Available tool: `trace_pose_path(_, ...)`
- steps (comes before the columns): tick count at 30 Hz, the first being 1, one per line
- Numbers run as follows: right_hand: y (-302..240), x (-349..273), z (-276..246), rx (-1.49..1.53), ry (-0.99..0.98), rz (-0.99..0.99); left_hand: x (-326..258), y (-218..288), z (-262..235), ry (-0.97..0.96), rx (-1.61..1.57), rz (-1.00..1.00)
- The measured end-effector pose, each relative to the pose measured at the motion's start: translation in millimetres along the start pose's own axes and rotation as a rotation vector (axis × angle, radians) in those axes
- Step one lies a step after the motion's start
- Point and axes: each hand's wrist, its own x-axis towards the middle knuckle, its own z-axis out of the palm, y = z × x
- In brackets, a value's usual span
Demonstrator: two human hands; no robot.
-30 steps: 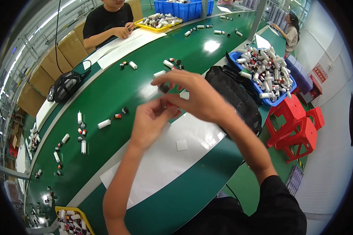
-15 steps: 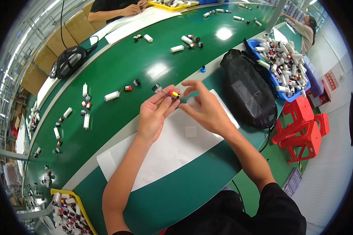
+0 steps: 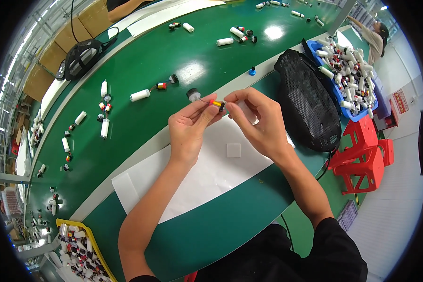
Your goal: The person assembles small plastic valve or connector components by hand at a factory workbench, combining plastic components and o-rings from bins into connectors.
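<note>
- The left hand (image 3: 187, 134) is up by the far edge of the white sheet (image 3: 192, 188), thumb and fingers pinching a small red-and-yellow piece (image 3: 216, 103).
- A thin wire runs from that piece to a black-and-clear cap (image 3: 192, 95), which shows just past the sheet's far edge.
- The right hand (image 3: 265, 122) is toward the sheet's right end, thumb and forefinger drawn near together at the piece's dark end; whether they touch it, I can't tell from here.
- Something whitish (image 3: 243, 112) sits in that hand's curl, mostly hidden.
- I'd steady the piece by its firm body on the left, work lightly on the right, and leave the wire slack so nothing tugs its joints.
- The black mesh bag (image 3: 310, 103) lies right of the sheet; better to keep the right wrist off it.
</note>
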Motion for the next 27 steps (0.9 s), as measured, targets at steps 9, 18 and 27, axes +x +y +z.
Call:
trace_pose_path(9, 4.7, -5.1, 2.0, -0.033, -0.068, 0.086, -1.7, -0.2, 0.9, 0.012, 0.045, 0.074)
trace_pose_path(18, 5.6, -5.2, 8.2, -0.179, -0.044, -0.121, -2.9, 1.9, -2.4, 0.024, 0.054, 0.024)
trace_pose_path(27, -24.8, -24.6, -29.5, -0.378, -0.072, -0.055, -4.1, -19.4, -15.7, 0.034, 0.229, 0.048)
